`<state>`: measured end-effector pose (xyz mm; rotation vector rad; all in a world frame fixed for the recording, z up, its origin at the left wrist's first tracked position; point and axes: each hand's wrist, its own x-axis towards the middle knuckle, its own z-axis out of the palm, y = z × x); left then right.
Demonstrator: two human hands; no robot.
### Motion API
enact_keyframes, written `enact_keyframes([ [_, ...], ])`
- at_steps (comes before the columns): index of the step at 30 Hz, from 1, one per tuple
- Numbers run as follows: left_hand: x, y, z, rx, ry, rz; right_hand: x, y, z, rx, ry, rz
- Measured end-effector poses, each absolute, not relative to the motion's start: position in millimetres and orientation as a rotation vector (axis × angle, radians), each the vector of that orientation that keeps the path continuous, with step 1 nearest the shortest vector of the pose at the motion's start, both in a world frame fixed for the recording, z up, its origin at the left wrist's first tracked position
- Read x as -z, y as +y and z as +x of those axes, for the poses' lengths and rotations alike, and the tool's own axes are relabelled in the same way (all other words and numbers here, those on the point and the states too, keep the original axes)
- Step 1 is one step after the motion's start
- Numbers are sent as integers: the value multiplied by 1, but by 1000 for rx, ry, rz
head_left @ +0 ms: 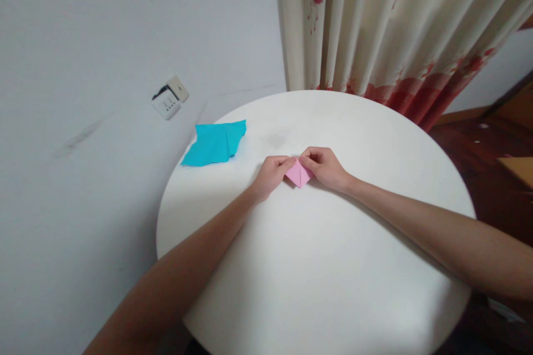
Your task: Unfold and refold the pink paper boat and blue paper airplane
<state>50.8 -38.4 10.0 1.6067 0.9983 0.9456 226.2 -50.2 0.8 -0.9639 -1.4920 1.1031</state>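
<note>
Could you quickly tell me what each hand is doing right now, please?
Left hand: closed, fingers pinching the left side of the pink folded paper.
Right hand: closed, fingers pinching the paper's right side near its top.

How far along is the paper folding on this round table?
Done: the pink paper is already folded into a small pointed shape. In hand: the left hand and right hand pinch its top edge. Left: the blue paper lies creased but flat, untouched.

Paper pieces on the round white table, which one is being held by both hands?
The small pink folded paper, pinched between the left hand and right hand. The larger creased blue paper lies untouched near the table's left edge.
</note>
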Motion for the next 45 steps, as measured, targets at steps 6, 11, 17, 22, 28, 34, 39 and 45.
enact_keyframes([
  [6,-11,-40,52,-981,963,1529,0,-49,227,-1101,-1475,-973],
  [11,-10,-39,52,-1006,971,1500,2,-49,227,-1138,-1475,-957],
  [17,-10,-40,52,-1042,982,1500,3,-48,226,-1133,-1476,-976],
  [22,-12,-42,53,-1075,1005,1512,5,-48,226,-1143,-1482,-948],
  [28,-11,-42,53,-1105,1027,1517,4,-48,226,-1128,-1489,-965],
  [34,-11,-42,54,-1128,1040,1524,4,-48,226,-1127,-1484,-955],
  [39,-9,-41,54,-1146,1049,1527,3,-48,225,-1114,-1468,-946],
  [45,-10,-39,52,-1213,1056,1538,3,-47,225,-1059,-1438,-978],
])
